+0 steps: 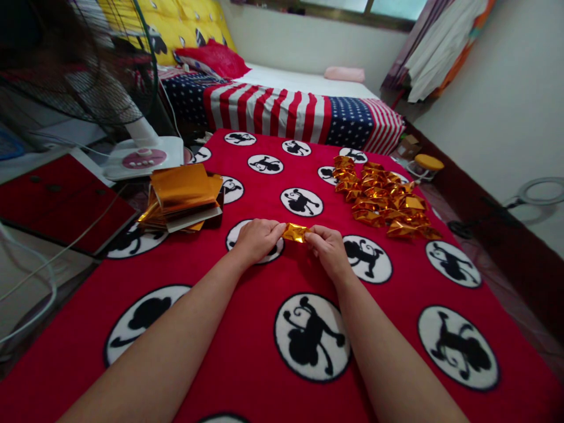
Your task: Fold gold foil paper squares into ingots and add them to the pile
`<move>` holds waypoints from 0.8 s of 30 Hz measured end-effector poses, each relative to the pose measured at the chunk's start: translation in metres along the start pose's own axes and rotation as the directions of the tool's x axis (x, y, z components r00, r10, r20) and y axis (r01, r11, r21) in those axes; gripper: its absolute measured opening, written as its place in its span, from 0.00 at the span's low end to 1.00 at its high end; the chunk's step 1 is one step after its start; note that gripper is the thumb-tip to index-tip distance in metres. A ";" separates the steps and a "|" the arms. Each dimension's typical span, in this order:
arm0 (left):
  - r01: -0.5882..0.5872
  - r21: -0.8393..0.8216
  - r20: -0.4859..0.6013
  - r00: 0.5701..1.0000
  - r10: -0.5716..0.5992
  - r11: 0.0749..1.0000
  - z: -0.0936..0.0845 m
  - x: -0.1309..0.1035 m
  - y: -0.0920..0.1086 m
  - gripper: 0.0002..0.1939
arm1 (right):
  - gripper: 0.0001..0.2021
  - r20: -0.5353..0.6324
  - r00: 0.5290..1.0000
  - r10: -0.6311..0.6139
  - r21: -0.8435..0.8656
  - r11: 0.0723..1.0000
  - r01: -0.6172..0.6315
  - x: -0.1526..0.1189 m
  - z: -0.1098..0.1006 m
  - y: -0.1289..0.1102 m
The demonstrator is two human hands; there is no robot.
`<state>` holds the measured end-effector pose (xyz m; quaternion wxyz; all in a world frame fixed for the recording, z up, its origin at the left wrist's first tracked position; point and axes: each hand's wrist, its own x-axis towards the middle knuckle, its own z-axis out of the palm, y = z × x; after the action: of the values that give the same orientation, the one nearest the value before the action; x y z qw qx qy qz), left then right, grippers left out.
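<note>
A small folded piece of gold foil paper (295, 232) is stretched between my two hands above the red cloth. My left hand (259, 238) pinches its left end, and my right hand (326, 247) pinches the right end with thumb and curled fingers. Off to the left lies a stack of flat gold foil sheets (183, 194), some showing pale undersides. To the right, several folded gold foil pieces (379, 197) sit in rough rows, shiny and puffed in shape.
The red cloth (247, 311) with black monkey figures in white circles covers the surface. At left stand a fan (143, 153) and a dark red panel (61, 194) with loose cables. Behind is a bed with a striped, starred cover (273, 111). A yellow-topped stool (428, 163) stands right.
</note>
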<state>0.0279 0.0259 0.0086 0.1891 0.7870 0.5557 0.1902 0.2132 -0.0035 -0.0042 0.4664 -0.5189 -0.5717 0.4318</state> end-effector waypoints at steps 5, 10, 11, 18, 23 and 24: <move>-0.016 0.027 0.005 1.000 0.016 1.000 0.001 0.000 0.000 0.26 | 0.13 -0.010 1.000 0.000 0.029 1.000 0.000 -0.001 0.000 -0.003; -0.006 0.023 -0.014 1.000 0.006 1.000 0.001 0.000 0.002 0.26 | 0.13 0.051 0.998 0.031 0.082 0.996 -0.036 -0.002 -0.001 -0.007; -0.006 0.025 -0.013 1.000 0.006 1.000 0.001 -0.001 0.002 0.26 | 0.14 0.052 0.998 0.031 0.082 0.996 -0.035 -0.002 -0.001 -0.008; -0.025 0.060 -0.004 1.000 0.025 0.998 0.002 -0.003 0.003 0.26 | 0.14 -0.042 0.999 -0.009 0.024 1.000 0.010 0.000 0.001 -0.002; -0.011 0.066 -0.016 1.000 0.012 0.998 0.002 -0.002 0.003 0.26 | 0.13 0.007 1.000 0.018 0.019 1.000 -0.018 0.002 0.001 0.005; -0.014 0.072 -0.006 1.000 0.015 0.997 0.002 -0.003 0.004 0.26 | 0.13 0.001 1.000 0.016 0.019 1.000 -0.016 0.002 0.001 0.006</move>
<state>0.0313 0.0218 0.0088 0.1573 0.7966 0.5571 0.1741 0.2133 -0.0007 -0.0100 0.4676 -0.5190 -0.5635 0.4410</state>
